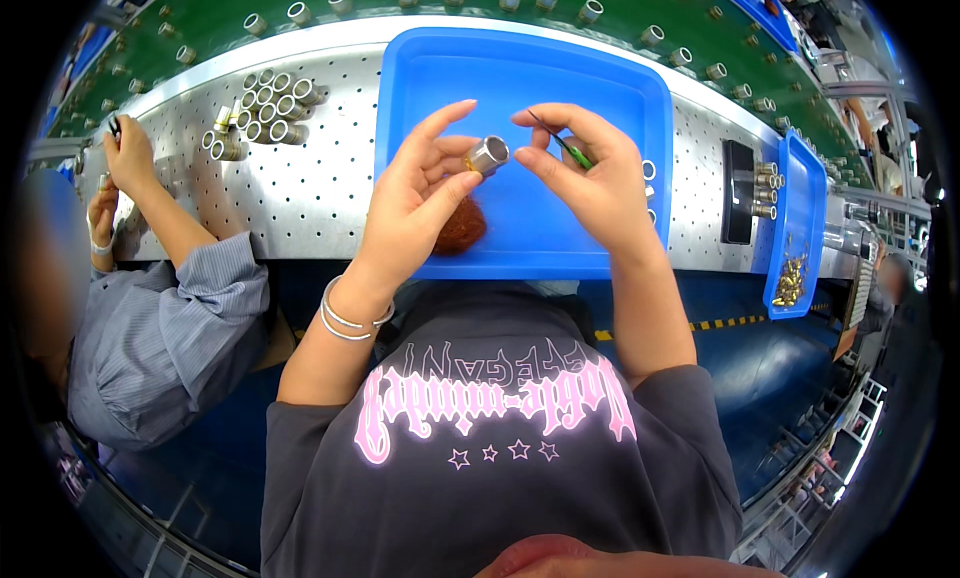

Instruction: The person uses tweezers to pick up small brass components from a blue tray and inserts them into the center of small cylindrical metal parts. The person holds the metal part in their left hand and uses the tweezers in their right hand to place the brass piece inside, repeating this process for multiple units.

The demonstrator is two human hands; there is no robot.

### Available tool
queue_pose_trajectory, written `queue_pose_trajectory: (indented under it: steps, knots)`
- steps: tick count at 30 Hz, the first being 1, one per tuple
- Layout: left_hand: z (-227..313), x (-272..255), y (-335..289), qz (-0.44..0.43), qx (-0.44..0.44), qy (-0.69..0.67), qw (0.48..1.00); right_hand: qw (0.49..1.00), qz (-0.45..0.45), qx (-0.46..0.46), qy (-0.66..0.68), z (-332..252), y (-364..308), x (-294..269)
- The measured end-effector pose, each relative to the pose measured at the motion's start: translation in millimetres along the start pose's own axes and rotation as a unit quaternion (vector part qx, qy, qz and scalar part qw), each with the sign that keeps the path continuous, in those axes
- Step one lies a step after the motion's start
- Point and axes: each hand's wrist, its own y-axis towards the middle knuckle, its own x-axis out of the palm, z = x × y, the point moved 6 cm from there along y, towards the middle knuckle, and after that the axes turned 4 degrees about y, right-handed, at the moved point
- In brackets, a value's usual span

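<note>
My left hand holds a short silver metal sleeve between its thumb and fingers. The sleeve is tilted, its round open end facing up and to the right, and a yellowish patch shows low on its side. In my right hand is a slim pointed tool with a green grip; its dark thin tip points up and left, apart from the sleeve. Both hands are over a large blue tray. A reddish-brown fibrous clump lies in it, partly hidden below my left hand.
Several metal sleeves cluster on the perforated metal table at left. More stand along the green conveyor. To the right are a black box and a blue tray of brass pieces. A co-worker sits at left.
</note>
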Motion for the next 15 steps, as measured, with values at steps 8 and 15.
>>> queue_pose_trajectory:
  steps: [8,15]
  knots:
    - [-0.4,8.4,-3.9,-0.046,-0.062,-0.033,0.996,0.996,-0.073,-0.037,-0.019,8.1,8.4,-1.2]
    - [-9.6,2.1,-4.4,0.027,-0.12,-0.127,0.984,0.998,-0.02,0.028,0.059,13.3,1.5,-7.3]
